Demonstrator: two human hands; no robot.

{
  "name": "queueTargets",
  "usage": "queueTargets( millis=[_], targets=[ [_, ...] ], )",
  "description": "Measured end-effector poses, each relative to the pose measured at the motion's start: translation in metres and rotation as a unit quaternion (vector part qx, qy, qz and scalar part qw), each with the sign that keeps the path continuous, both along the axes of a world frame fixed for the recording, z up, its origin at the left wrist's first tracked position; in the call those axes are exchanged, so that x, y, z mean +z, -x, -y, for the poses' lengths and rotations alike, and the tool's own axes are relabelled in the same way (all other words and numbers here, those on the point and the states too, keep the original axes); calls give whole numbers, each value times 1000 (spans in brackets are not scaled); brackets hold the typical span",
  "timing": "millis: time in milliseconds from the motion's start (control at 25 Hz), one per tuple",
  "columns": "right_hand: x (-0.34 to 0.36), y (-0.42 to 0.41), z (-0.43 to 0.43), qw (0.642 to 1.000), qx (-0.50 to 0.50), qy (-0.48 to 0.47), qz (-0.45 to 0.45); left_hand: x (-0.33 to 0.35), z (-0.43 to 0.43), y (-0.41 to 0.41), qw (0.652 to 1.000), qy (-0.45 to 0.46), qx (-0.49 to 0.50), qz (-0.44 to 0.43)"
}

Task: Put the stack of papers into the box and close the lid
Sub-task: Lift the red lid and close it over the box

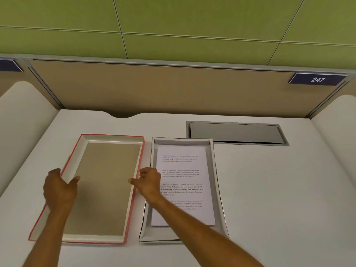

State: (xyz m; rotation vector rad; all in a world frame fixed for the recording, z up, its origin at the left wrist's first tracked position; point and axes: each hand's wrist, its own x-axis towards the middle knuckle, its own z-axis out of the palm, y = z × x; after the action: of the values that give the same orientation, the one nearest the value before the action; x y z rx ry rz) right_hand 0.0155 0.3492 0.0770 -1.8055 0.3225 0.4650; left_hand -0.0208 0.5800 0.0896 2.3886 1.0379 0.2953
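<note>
2 hands, left hand (pixel 58 189) and right hand (pixel 149 183), pinch the long sides of the upturned lid (pixel 104 187) near the desk's (pixel 269 199) front-left. Just right, papers (pixel 183 166) lie inside the box (pixel 216 182). Lift level, flip, align corners before lowering.

Single head view — looks forward and down, close over white desk (pixel 269 189), green wall (pixel 173 16) beyond.
</note>
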Motion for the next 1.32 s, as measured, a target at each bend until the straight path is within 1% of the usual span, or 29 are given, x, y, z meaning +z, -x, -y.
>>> queueTargets(
  millis=[120, 240, 360, 520, 640, 720, 760, 840, 920, 1000, 1120, 1200, 1280, 1320],
  targets=[
    [-12, 14, -18, 999, -8, 44, -5, -10, -25, 9, 993, -41, 9, -111],
    [-27, 18, -23, 995, 39, 89, -10, -15, -30, 19, 985, -37, 4, -170],
    [-31, 17, -22, 992, 76, 104, -1, -19, -34, 26, 983, -43, -1, -178],
    [-34, 15, -19, 994, 77, 76, 20, -13, -45, 29, 982, -28, 2, -186],
    [-28, 16, -17, 993, 83, 75, 28, 6, -54, 23, 980, -12, 26, -195],
    [-9, 18, -20, 992, 90, 75, 46, 27, -55, 18, 982, -8, 21, -187],
    [7, 18, -25, 992, 96, 61, 54, 38, -52, 16, 984, -13, 23, -178],
    [38, 19, -40, 992, 114, -11, 50, 61, -44, 16, 987, -35, 21, -158],
    [71, 20, -57, 987, 138, -76, 31, 79, -31, 17, 992, -32, -19, -121],
    [95, 21, -70, 981, 157, -114, 3, 97, -10, 20, 993, -19, -74, -94],
    [116, 21, -78, 970, 162, -182, 4, 123, 33, 28, 992, -58, -96, -58],
    [125, 19, -75, 964, 152, -217, 13, 139, 63, 33, 990, -73, -109, -60],
    [129, 17, -69, 963, 135, -233, 22, 146, 78, 40, 986, -44, -150, -65],
    [131, 16, -65, 963, 127, -235, 26, 149, 79, 43, 982, -5, -176, -63]
  ],
)
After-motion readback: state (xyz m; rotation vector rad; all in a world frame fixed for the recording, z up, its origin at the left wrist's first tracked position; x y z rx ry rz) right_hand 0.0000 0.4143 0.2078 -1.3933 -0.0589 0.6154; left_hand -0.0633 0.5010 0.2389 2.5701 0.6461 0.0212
